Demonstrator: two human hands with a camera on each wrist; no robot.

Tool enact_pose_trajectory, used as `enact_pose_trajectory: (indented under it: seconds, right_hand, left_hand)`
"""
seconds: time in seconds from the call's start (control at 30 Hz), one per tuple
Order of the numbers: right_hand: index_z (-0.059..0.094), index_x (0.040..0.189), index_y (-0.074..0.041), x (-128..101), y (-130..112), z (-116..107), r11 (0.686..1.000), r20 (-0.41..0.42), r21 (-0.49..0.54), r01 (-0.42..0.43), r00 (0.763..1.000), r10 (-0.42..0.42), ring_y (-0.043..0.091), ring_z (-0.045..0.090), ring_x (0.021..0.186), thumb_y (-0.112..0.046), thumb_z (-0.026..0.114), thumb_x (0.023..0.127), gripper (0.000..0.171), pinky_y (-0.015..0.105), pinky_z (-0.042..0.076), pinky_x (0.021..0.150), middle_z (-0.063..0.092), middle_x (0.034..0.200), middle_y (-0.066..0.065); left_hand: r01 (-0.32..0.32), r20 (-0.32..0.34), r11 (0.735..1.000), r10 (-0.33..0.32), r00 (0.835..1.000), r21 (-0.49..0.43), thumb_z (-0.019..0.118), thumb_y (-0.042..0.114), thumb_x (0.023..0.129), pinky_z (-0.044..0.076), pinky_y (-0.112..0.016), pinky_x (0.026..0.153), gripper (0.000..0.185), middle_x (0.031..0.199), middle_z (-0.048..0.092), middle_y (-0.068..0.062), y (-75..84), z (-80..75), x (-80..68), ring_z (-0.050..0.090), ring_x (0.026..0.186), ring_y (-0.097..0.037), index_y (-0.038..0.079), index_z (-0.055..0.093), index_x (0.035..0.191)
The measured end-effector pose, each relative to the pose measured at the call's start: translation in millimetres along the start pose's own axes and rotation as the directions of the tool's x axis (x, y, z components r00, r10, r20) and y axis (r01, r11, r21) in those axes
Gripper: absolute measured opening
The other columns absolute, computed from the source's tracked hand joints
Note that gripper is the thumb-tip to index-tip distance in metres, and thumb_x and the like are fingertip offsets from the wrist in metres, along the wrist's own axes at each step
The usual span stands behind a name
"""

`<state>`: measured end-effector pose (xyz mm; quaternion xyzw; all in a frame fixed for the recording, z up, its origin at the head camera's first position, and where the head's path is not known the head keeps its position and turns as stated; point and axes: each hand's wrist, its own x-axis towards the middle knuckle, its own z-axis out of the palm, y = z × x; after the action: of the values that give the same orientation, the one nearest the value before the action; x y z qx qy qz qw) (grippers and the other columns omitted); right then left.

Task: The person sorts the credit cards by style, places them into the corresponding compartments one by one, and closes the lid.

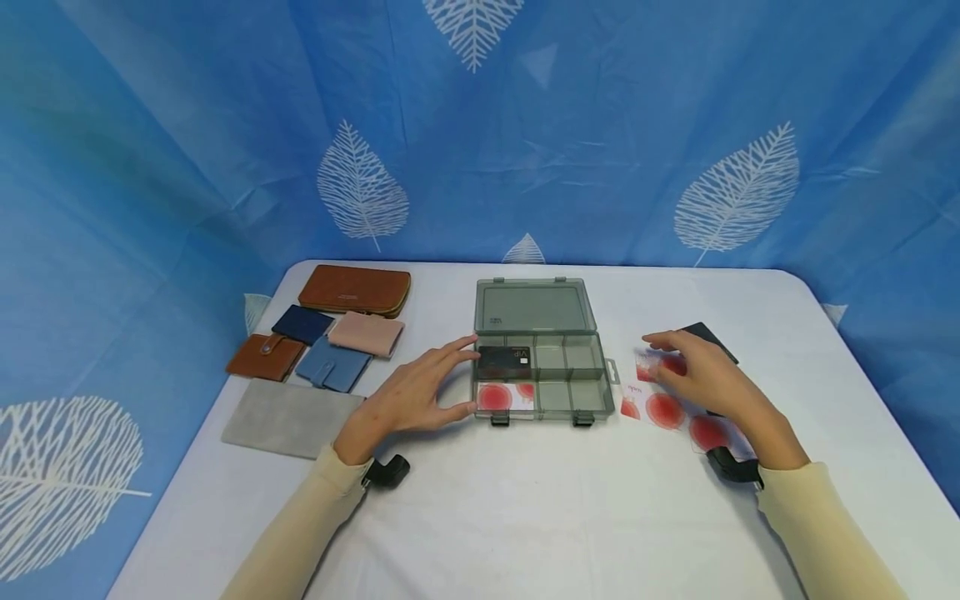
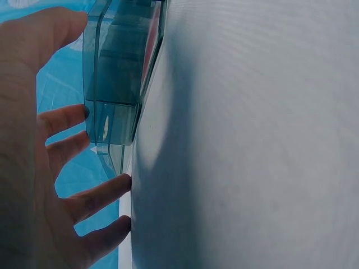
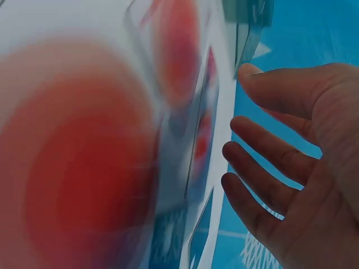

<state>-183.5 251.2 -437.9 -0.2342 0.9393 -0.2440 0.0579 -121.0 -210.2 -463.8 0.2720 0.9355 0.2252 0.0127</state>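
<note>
Now organizer box [image 1: 542,367] sits btwn hands: left hand [image 1: 408,396] spread at its edge, right hand [image 1: 701,379] relaxed over cards [image 1: 663,410].

At the middle of the desk [image 1: 525,517] we see the compartment box [image 1: 542,377], its lid [image 1: 534,305] lying open behind it. In its left compartments lie two cards, one [image 1: 504,360] behind the other [image 1: 506,397]. Our left hand [image 1: 415,398] rests just left of the box, fingers [image 1: 456,348] at its edge. To the box's right more cards [image 1: 663,408] lie on the desk, with our right hand [image 1: 705,379] over them. Far left sits a cluster of wallets [image 1: 322,342], with a flat pouch [image 1: 288,418] before them.
</note>
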Motion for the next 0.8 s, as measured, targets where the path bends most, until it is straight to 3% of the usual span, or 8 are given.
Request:
enact_pose_trajectory:
  seconds: [0.23,0.43,0.8]
  right_hand:
    - [0.057,0.150,0.001,-10.1,18.3,-9.5,0.998,0.080,-0.032,-0.055,0.995,0.057,0.054,0.049,0.138,-0.021,0.083,0.095,0.064,0.076,0.037,0.112,0.058,0.146,0.031]
    - [0.057,0.149,0.004,-13.9,29.9,-16.7,0.998,0.108,-0.051,-0.032,0.993,0.037,0.057,0.049,0.135,-0.018,0.088,0.091,0.069,0.076,0.039,0.110,0.057,0.145,0.034]
    - [0.064,0.144,0.001,-7.8,41.2,-17.6,0.995,0.140,-0.022,-0.096,0.985,0.098,0.055,0.047,0.128,-0.019,0.090,0.089,0.064,0.079,0.039,0.107,0.061,0.134,0.033]
  left_hand:
    - [0.004,0.006,1.000,-0.004,1.000,0.003,0.071,0.058,0.097,0.051,-0.058,0.110,0.079,0.178,0.027,0.003,2.5,-1.2,-0.3,0.048,0.151,-0.030,0.019,0.048,0.162]
    - [0.002,0.000,1.000,-0.002,1.000,0.000,0.072,0.059,0.096,0.051,-0.058,0.109,0.080,0.178,0.027,0.003,2.8,-1.2,-1.3,0.048,0.151,-0.030,0.019,0.049,0.162]
    - [0.016,0.014,1.000,-0.016,1.000,-0.003,0.071,0.059,0.096,0.049,-0.059,0.112,0.081,0.178,0.026,0.003,3.5,-0.9,-1.3,0.045,0.153,-0.030,0.019,0.048,0.162]
